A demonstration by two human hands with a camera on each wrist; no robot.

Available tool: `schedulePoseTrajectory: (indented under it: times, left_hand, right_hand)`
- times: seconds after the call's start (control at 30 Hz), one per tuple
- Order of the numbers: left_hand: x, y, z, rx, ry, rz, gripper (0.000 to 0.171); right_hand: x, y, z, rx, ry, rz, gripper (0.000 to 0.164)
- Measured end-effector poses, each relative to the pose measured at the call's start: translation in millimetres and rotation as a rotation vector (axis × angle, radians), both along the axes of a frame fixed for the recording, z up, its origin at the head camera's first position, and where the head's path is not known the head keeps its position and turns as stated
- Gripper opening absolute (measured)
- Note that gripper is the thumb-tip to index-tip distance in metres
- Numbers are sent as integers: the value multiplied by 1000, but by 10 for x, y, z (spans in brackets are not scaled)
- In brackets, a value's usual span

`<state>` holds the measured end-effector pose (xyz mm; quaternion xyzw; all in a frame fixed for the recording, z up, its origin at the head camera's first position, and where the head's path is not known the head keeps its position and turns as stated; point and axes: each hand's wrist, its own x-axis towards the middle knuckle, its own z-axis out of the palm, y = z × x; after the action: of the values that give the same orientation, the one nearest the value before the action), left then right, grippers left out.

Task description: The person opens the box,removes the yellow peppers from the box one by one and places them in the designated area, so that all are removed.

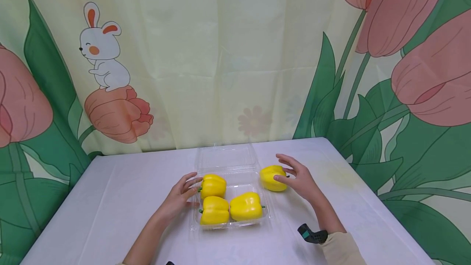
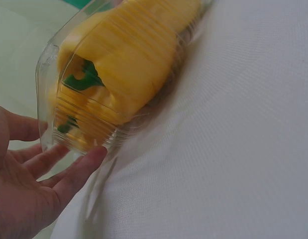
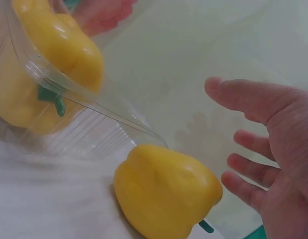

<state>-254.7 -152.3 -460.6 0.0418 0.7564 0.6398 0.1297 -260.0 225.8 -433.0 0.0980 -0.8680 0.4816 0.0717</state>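
Observation:
A clear plastic clamshell box (image 1: 235,225) lies with its lid (image 1: 226,158) folded back. Three yellow bell peppers sit inside: one at the back left (image 1: 213,186), one at the front left (image 1: 214,210) and one at the front right (image 1: 246,206). My left hand (image 1: 179,198) is at the box's left side, its extended fingertips (image 2: 96,157) touching the clear wall. Another yellow bell pepper (image 3: 163,191) rests on the table outside the box, to its right. Beside that pepper my right hand (image 1: 299,178) is spread, its fingers apart from the pepper in the right wrist view.
A white cloth covers the table (image 1: 121,199). Behind it hangs a curtain (image 1: 184,52) printed with tulips and a rabbit. The raised lid reaches close to the table's back edge. A black strap (image 1: 312,234) is on my right wrist.

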Motion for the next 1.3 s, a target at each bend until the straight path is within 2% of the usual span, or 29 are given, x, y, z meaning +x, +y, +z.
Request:
schedulePoseTrajectory:
  times: [0.6,1.3]
  left_hand:
    - [-18,1,-28,9,12,1,52]
    - [-25,-11,-36,7,8,-1,53]
  right_hand:
    - [8,-38,12,-22,-12,65,67]
    - [67,-85,83,-3,13,95,65]
